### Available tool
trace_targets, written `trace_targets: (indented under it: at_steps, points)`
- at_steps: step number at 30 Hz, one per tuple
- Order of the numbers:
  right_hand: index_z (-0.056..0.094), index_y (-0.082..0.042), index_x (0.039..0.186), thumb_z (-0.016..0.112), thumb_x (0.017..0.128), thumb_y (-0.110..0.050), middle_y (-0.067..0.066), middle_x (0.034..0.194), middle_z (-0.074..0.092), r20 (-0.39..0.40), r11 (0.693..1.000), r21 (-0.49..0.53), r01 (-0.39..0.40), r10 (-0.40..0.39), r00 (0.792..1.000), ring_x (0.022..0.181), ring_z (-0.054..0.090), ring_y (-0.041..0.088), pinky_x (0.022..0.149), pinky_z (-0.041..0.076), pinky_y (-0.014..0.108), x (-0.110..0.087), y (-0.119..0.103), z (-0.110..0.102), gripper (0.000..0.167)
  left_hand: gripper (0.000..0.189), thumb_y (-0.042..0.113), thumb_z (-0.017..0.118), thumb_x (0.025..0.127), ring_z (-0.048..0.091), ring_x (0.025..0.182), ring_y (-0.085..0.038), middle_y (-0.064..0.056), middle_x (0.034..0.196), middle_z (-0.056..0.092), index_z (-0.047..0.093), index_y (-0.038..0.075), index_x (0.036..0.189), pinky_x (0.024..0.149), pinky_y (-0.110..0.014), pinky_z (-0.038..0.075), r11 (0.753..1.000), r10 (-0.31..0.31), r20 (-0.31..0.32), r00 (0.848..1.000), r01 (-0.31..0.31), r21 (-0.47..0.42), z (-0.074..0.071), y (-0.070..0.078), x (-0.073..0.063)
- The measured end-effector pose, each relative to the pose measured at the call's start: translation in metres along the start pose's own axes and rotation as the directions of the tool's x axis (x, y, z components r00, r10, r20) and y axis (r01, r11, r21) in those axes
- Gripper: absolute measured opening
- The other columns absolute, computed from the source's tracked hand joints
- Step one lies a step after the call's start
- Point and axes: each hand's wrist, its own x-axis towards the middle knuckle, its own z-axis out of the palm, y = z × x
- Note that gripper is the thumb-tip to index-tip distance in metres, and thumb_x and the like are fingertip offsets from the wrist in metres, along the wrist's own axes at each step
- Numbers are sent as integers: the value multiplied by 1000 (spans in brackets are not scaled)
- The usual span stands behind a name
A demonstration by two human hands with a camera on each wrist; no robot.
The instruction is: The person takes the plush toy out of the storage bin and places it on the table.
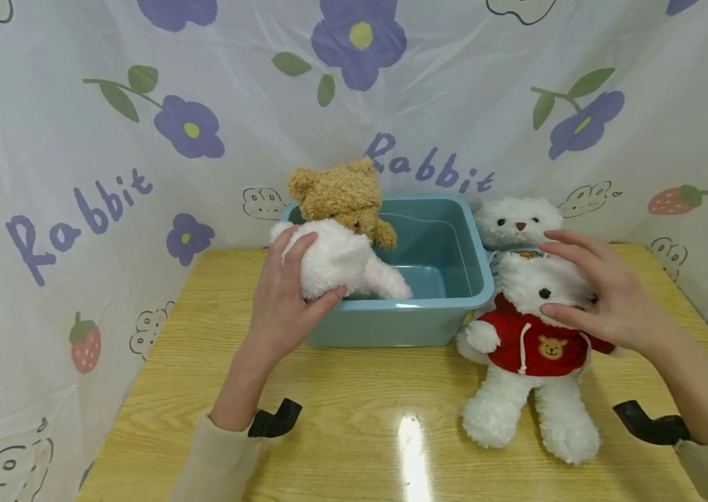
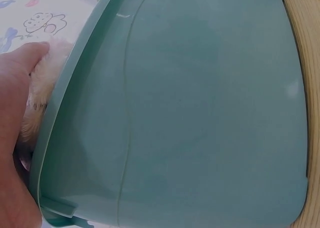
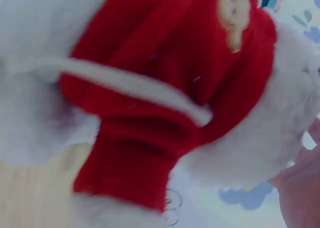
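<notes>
In the head view my left hand (image 1: 288, 293) grips a white plush toy (image 1: 335, 258), thumb on the near side and fingers over its top. A long pinkish ear-like part of it reaches right inside the blue-green tub (image 1: 398, 305). Behind it, a brown teddy bear (image 1: 341, 192) leans up in the tub's left end. On the right, my right hand (image 1: 617, 300) is at the head of a white teddy bear in a red hoodie (image 1: 536, 348). Its fingers and thumb are spread apart, overlapping the bear's face. The right wrist view shows that red hoodie (image 3: 150, 87) close up, blurred.
Another white teddy bear (image 1: 520, 223) in blue clothing sits behind the red-hoodie one, beside the tub's right wall. All stand on a wooden table (image 1: 354, 411). A patterned cloth (image 1: 254, 132) hangs behind and along the left side.
</notes>
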Motion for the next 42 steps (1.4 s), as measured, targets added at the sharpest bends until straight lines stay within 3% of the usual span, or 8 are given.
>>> trace_targets:
  at_steps: [3,6,10,17,22,30,37,42]
  points:
    - [55,-12,148,90,73,-23,12,155,44,42,999,-32,-18,19,999,144,35,25,115,30,44,14,-12,2,84,84,37,83,86,44,134,-43,-22,157,30,36,17,152,99,-62,43,1000,-3,5,1000,3,6,-3,-1,-2]
    - [54,-17,149,91,70,-20,9,155,45,84,998,-65,-13,19,996,141,38,34,108,35,61,29,-23,8,87,86,36,84,85,44,134,-43,-22,158,30,35,17,153,98,-62,43,1000,-6,6,1000,6,11,-7,-3,-4]
    - [52,-19,151,91,72,-21,8,156,43,121,997,-72,14,-5,993,139,41,37,100,40,69,49,-35,20,88,88,35,85,85,43,136,-43,-22,159,28,35,17,154,98,-63,43,1000,-4,4,1000,4,8,-13,-5,-7]
    - [50,-13,151,91,75,-17,11,154,44,135,996,-28,88,-83,987,137,43,33,100,44,62,77,-45,48,86,91,31,85,86,36,142,-42,-20,162,23,30,16,156,101,-61,43,1000,20,42,999,-20,-4,-25,-7,-10]
    - [47,-9,151,89,78,-14,13,153,45,128,989,-10,147,-144,981,139,43,35,103,42,61,92,-54,69,84,103,26,88,84,30,146,-42,-19,165,14,20,14,160,104,-62,42,1000,11,80,997,-12,16,-36,-7,-22]
    - [36,-10,157,88,83,-18,16,158,37,151,978,36,206,-209,966,140,42,35,97,49,54,111,-72,101,91,105,23,86,86,27,147,-44,-17,167,9,15,13,163,102,-64,42,991,-130,109,985,126,47,-54,-22,-49]
    - [36,-8,156,94,75,-20,22,156,36,44,939,59,339,-342,939,141,40,37,89,52,50,130,-90,128,100,104,23,85,87,24,148,-46,-19,166,11,15,10,163,108,-67,33,975,-213,105,971,206,78,-65,-41,-66]
    - [40,-13,152,98,69,-32,22,155,37,-19,911,-31,411,-412,911,137,42,40,84,56,49,143,-106,149,103,102,24,83,89,24,148,-46,-20,166,13,16,11,164,107,-68,34,968,-244,117,963,234,93,-71,-46,-73]
